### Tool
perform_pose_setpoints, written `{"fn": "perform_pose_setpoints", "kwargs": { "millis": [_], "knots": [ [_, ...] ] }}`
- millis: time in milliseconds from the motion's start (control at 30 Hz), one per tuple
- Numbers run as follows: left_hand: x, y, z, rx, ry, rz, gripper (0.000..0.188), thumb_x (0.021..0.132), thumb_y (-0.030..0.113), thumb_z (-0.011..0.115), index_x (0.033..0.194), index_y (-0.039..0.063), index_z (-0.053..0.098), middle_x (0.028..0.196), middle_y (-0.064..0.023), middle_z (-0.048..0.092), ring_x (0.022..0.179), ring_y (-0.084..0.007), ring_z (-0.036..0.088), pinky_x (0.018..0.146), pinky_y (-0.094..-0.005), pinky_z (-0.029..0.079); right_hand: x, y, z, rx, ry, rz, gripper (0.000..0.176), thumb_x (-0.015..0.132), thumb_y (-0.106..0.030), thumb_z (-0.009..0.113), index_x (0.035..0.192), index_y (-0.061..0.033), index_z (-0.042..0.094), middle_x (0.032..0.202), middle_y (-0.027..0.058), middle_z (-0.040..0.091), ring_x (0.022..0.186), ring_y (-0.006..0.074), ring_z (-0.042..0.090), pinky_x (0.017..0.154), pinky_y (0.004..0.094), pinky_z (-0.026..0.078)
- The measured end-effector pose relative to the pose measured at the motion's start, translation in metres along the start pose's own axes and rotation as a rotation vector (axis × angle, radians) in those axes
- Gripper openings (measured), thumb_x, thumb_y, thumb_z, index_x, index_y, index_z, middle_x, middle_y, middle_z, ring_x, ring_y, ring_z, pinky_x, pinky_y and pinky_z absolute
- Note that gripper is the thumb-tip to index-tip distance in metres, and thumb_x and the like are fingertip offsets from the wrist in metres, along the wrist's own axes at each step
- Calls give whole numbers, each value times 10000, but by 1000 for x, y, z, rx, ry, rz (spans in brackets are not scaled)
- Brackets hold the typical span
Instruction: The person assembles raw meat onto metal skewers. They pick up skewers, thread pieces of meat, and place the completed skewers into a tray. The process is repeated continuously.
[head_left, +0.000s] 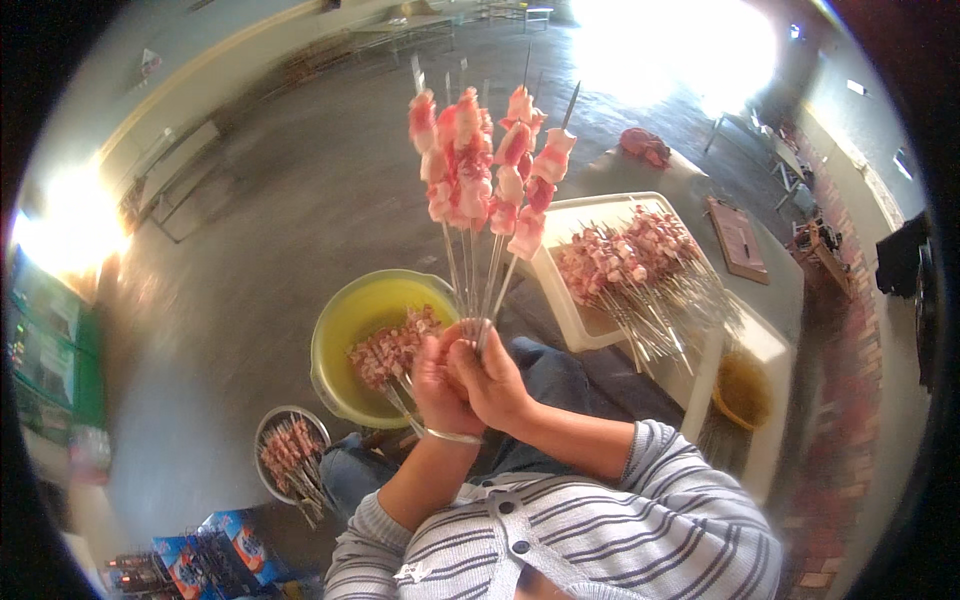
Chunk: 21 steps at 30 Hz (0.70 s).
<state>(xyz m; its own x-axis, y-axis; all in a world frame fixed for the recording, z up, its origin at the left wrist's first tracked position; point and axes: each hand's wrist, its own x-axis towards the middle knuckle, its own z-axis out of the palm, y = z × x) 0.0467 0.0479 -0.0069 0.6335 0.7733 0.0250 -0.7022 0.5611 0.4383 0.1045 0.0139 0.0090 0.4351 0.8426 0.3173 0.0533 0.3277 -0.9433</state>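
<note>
A fanned bunch of metal meat skewers (469, 169) points up and away from me, pieces of raw pink and pale meat threaded on the upper halves. My right hand (495, 379) closes around the bare lower ends. Pressed against it, my left hand (442, 386), with a bangle at the wrist, wraps the same ends from the other side. The fingers partly hide the skewer ends. Behind my left hand sits a yellow-green basin (337, 307) with more loaded skewers (394, 349) in it.
To the right, a white plastic tub (589, 330) on a table holds many meat skewers (630, 259). A clipboard with a pen (739, 240), a red bundle (645, 146) and an amber bowl (742, 390) are nearby. A metal bowl (259, 450) of skewers stands lower left, near blue printed boxes (244, 544).
</note>
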Motion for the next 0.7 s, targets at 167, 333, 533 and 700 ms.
{"fn": "perform_pose_setpoints", "kwargs": {
  "millis": [167,333,533,700],
  "knots": [
    [-11,15,5,459,-81,29,655,941,519,260,1254,-26,443,1179,-206,537,1116,-263,507,940,-381,409,-14,-7,-11,563,-115,449,125,945,-172,453,1028,-97,509,641,-57,413,470,22,357,397,171,269],
    [-13,32,2,720,-143,32,172,940,73,427,1071,8,518,1033,-151,626,1041,-224,567,932,-354,418,-20,-5,-21,634,-193,649,178,887,-240,480,955,-81,522,672,-21,470,527,78,455,426,195,322],
    [-17,14,1,697,18,136,180,962,140,409,1067,31,507,805,-51,568,766,-122,556,677,-242,453,-14,12,-13,1171,232,825,397,890,-425,406,964,-61,548,833,72,607,681,181,538,655,260,439],
    [-27,11,0,417,41,229,266,968,216,412,1166,49,467,640,19,387,540,-76,368,486,-219,338,0,4,-15,753,-128,570,410,906,-373,479,1052,3,550,885,67,627,792,155,580,727,242,462]
  ]
}}
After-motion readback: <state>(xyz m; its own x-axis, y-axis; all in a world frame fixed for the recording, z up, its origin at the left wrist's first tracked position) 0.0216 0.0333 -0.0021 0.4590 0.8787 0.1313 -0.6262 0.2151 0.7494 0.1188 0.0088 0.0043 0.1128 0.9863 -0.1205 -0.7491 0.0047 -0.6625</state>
